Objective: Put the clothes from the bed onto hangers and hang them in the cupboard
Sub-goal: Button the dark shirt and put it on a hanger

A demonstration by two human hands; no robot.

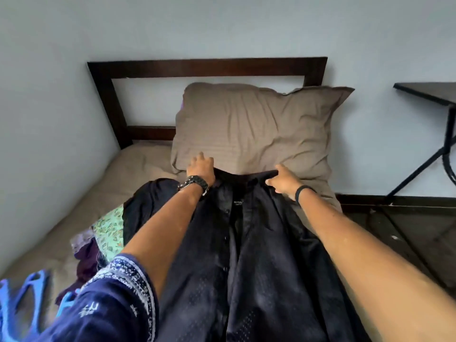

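Filling most of the view, the bed [138, 166] with its taupe sheet runs away to a dark wooden headboard [207, 67] against the pale wall. A dark navy button-up shirt [259, 255] lies spread open down the middle of the bed, its collar at the far end touching the near edge of the taupe pillow [251, 127]. A small neck label sits below the collar; its white writing is too blurred to read. The left hand [201, 170], with a dark wristwatch [193, 185], grips the left side of the collar, fingers curled into the cloth. The right hand [283, 180], a black band on its wrist, pinches the right end of the collar between thumb and fingers. Left of the shirt lies a heap of other clothes [103, 233], green-patterned and purple. Blue plastic hangers [27, 299] rest at the near left corner. A dark desk [429, 92] on black legs stands far right.
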